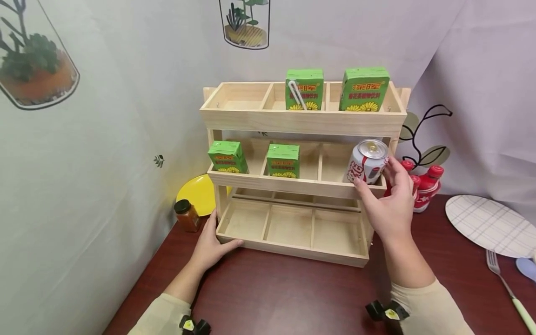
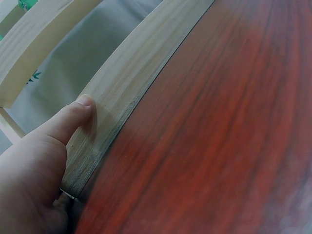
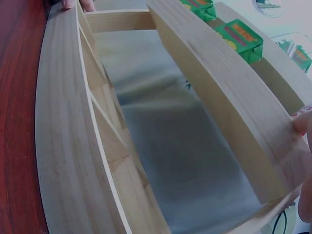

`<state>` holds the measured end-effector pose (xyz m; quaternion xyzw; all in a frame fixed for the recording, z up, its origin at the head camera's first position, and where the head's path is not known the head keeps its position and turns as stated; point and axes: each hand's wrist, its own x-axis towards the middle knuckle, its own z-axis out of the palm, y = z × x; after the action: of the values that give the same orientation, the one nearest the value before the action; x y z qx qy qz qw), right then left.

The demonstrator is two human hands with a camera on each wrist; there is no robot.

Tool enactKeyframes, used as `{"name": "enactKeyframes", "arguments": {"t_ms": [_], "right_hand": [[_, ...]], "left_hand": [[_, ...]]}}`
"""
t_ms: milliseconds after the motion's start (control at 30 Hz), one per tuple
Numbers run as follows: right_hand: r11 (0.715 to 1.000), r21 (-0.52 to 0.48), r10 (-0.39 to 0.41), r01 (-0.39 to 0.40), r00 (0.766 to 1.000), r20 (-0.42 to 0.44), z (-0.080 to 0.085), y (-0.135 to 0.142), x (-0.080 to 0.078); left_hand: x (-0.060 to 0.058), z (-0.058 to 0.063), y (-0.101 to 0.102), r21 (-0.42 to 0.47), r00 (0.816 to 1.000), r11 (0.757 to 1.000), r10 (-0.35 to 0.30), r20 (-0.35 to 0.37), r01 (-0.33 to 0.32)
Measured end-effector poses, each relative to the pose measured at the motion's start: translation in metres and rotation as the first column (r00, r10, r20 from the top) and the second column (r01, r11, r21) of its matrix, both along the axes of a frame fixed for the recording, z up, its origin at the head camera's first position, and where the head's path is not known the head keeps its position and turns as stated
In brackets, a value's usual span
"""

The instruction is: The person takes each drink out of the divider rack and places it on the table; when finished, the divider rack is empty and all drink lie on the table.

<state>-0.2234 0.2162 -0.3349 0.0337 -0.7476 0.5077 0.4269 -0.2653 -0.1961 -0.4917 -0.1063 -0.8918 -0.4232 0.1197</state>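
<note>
A three-tier wooden rack (image 1: pixel 301 122) stands on the dark red table (image 1: pixel 293 293), backed up against a pale cloth backdrop. The person's right hand (image 1: pixel 391 204) is raised to the right end of the middle shelf, where a silver and red drink can (image 1: pixel 366 162) sits tilted in the rightmost compartment, its top leaning toward the near side. The fingers curl around the can's right side and the thumb comes up under its near lower edge, so the hand has a light grip on it. The can is partly inside the compartment, resting against the shelf's front rail.

The left hand (image 1: pixel 211 246) is down low at the near left corner of the rack's bottom tray. Its fingers lie fairly straight, with the thumb pressed flat along the front rail; the left wrist view shows the thumb (image 2: pixel 73 117) against the pale wood (image 2: pixel 131 83). It holds nothing. The two hands are well apart, the can up high on the right, the left hand low on the left.

Two green drink cartons (image 1: pixel 253 159) sit in the left and middle compartments of the middle shelf, and two more green cartons (image 1: pixel 335 89) stand in the top shelf's middle and right compartments. Left of the rack are a yellow plate (image 1: pixel 197 193) and a small brown jar (image 1: pixel 187 215) with a black lid. Right of it stand red-capped bottles (image 1: pixel 423 188), then a checked oval mat (image 1: pixel 490 225) and a fork (image 1: pixel 508 291) near the table's right edge.
</note>
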Motion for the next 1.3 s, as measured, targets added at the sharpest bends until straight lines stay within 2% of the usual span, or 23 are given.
{"name": "enactKeyframes", "arguments": {"t_ms": [67,200,300,367,433,500,567,667,733,833,933,1000,1067,1133,1300], "right_hand": [[1.000,-0.014,0.022,-0.022,1.000,0.003,-0.005,0.003,-0.006],[0.999,-0.027,-0.016,0.017,0.999,0.030,-0.016,0.007,-0.017],[0.997,-0.074,-0.001,0.004,0.999,0.042,-0.013,0.004,-0.015],[0.986,-0.159,0.054,-0.048,0.998,0.037,-0.008,0.002,-0.012],[0.961,-0.254,0.116,-0.110,0.993,0.008,-0.002,0.001,-0.007],[0.941,-0.309,0.134,-0.136,0.991,-0.028,0.004,0.000,-0.003],[0.931,-0.327,0.142,-0.161,0.986,-0.083,0.007,-0.002,0.000],[0.936,-0.302,0.132,-0.179,0.977,-0.168,0.009,-0.003,0.002],[0.938,-0.285,0.134,-0.198,0.964,-0.231,0.010,-0.003,0.002],[0.919,-0.264,0.193,-0.292,0.918,-0.345,0.011,0.000,0.003],[0.880,-0.242,0.278,-0.408,0.857,-0.434,0.016,0.005,0.005],[0.860,-0.238,0.311,-0.452,0.833,-0.458,0.020,0.008,0.008],[0.848,-0.242,0.323,-0.472,0.821,-0.470,0.024,0.012,0.011],[0.848,-0.246,0.320,-0.470,0.823,-0.470,0.026,0.017,0.015],[0.837,-0.300,0.301,-0.458,0.842,-0.448,0.030,0.036,0.020]], "left_hand": [[-0.001,0.000,0.001,0.002,1.000,1.000,-0.004,0.002,0.004],[-0.001,-0.001,0.000,-0.010,1.000,1.000,-0.007,0.008,0.007],[0.000,-0.001,-0.004,-0.011,1.000,1.000,0.005,0.008,-0.005],[0.000,0.000,-0.006,-0.003,1.000,1.000,0.009,0.008,-0.008],[0.000,0.000,-0.006,-0.005,1.000,1.000,-0.002,0.008,0.002],[0.000,0.000,-0.004,-0.009,1.000,1.000,-0.011,0.011,0.011],[0.000,-0.001,-0.003,-0.009,1.000,1.000,-0.013,0.015,0.013],[0.000,-0.001,-0.001,-0.004,1.000,1.000,-0.002,0.015,0.003],[0.000,-0.001,-0.001,0.003,1.000,1.000,-0.001,0.010,0.000],[0.000,-0.001,0.000,0.005,1.000,1.000,-0.003,0.004,0.003],[-0.002,0.000,0.001,0.005,1.000,1.000,-0.008,-0.002,0.008],[-0.003,0.000,0.001,0.003,1.000,1.000,-0.009,-0.003,0.009],[-0.003,-0.001,0.001,-0.002,1.000,1.000,-0.005,-0.002,0.005],[-0.003,-0.001,0.001,-0.006,1.000,1.000,-0.005,-0.002,0.005],[0.000,0.000,0.000,-0.005,1.000,1.000,-0.006,-0.002,0.006]]}}
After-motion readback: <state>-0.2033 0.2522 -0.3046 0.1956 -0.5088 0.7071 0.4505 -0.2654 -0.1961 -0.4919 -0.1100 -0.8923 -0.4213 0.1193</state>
